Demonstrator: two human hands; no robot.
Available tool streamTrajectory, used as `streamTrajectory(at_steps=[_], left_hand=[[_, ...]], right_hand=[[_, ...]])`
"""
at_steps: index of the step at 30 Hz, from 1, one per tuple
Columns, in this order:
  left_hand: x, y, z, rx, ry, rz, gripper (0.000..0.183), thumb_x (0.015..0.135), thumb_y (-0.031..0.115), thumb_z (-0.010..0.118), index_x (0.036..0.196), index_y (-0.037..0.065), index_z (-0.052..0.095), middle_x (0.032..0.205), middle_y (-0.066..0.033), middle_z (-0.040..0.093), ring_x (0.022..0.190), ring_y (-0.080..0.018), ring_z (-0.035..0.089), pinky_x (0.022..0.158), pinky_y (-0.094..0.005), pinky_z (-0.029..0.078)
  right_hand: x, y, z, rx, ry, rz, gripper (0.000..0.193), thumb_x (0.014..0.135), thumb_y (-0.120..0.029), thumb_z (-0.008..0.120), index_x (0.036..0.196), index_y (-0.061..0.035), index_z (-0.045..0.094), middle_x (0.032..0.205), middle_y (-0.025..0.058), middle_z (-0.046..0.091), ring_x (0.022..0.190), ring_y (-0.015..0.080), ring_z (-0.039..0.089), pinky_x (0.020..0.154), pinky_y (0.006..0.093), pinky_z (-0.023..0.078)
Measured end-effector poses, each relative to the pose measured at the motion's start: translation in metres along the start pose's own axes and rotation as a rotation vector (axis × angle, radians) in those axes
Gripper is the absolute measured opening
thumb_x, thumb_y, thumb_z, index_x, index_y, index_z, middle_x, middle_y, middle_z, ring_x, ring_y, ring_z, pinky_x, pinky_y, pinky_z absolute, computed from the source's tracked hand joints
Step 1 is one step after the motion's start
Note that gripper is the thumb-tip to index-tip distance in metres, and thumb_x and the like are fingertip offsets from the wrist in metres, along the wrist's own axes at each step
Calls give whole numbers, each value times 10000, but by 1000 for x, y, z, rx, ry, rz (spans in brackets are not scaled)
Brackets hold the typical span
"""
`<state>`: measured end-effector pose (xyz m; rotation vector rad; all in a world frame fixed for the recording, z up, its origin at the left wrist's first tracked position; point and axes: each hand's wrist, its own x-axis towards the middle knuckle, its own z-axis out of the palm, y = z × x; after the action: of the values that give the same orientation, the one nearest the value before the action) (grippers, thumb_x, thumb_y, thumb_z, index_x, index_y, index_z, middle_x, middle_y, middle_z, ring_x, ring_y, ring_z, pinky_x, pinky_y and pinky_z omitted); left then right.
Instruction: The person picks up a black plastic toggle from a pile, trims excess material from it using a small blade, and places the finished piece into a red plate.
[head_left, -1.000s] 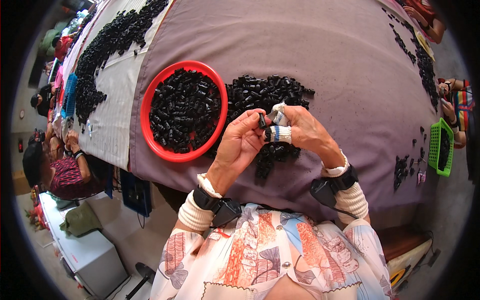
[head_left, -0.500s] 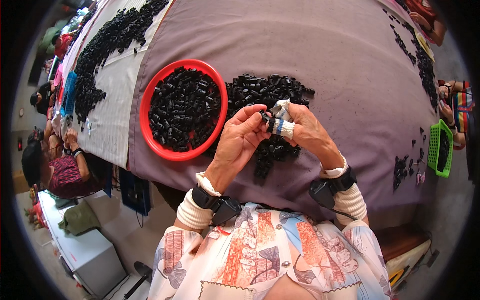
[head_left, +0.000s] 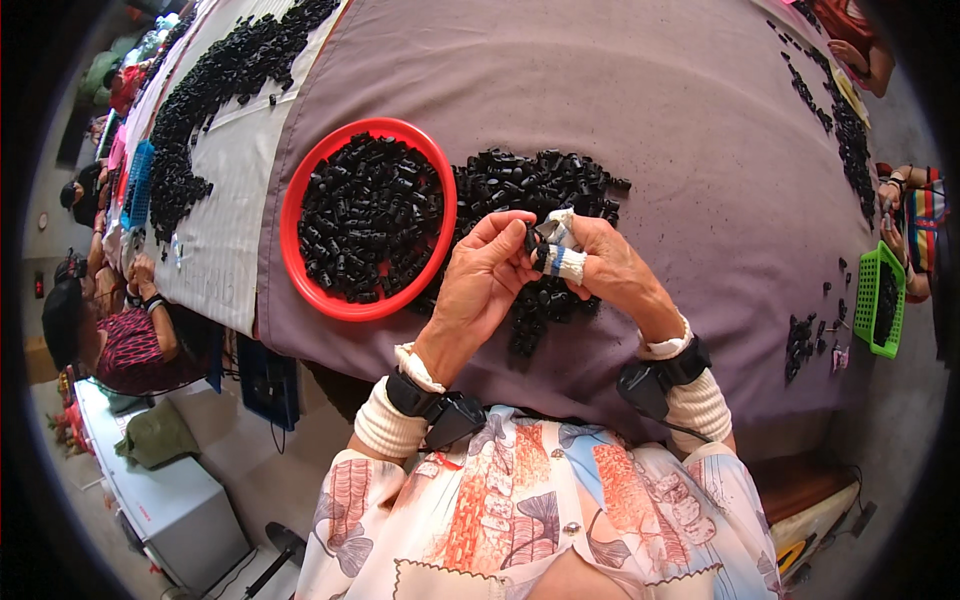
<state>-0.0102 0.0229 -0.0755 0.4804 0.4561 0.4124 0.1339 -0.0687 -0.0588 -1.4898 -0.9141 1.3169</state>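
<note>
Above the heap my left hand [head_left: 475, 285] pinches a small black plastic part [head_left: 533, 240] between thumb and forefinger. Against the same part my right hand [head_left: 622, 275] is closed, fingertips meeting the left ones. White cloth finger covers [head_left: 566, 262] with a blue stripe wrap some right fingers. Exactly how the fingers grip the part is partly hidden. Under and behind both hands spreads a loose heap of black plastic parts [head_left: 540, 175]. To the left of my left hand stands a round red basin [head_left: 291, 245] filled with similar black pieces.
A mauve cloth [head_left: 700, 150] covers the table. More black parts [head_left: 180, 160] lie on a pale cloth at far left. At right are a green basket [head_left: 866, 300] and scattered pieces [head_left: 800, 345]. Other people sit along both sides, one in a patterned top [head_left: 135, 350].
Both hands stay nearly in place over the heap, with only slight finger movement around the small black part. At right, another person's hands have shifted near the green basket.
</note>
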Motion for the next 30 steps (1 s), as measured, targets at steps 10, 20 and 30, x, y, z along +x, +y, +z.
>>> streamTrajectory(at_steps=[10,20,30], left_hand=[[0,0,3,35,46,-5,173,914,154,504,1014,29,570,820,-13,583,688,-71,545,661,-250,492],[-4,13,-3,96,92,55,153,885,122,550,992,18,584,804,-38,599,667,-80,568,625,-233,493],[-37,79,-51,531,502,439,91,835,97,620,912,48,621,767,7,600,600,-54,530,542,-196,456]], right_hand=[[2,1,-5,-166,-22,-63,208,780,-245,633,823,-46,595,597,-19,503,459,58,435,400,230,337],[3,-2,-5,-408,-135,-263,237,728,-181,624,836,12,540,650,176,541,566,318,521,539,383,405],[0,-11,-9,-359,69,-27,183,783,-84,583,951,-12,587,659,35,529,552,76,467,508,258,397]])
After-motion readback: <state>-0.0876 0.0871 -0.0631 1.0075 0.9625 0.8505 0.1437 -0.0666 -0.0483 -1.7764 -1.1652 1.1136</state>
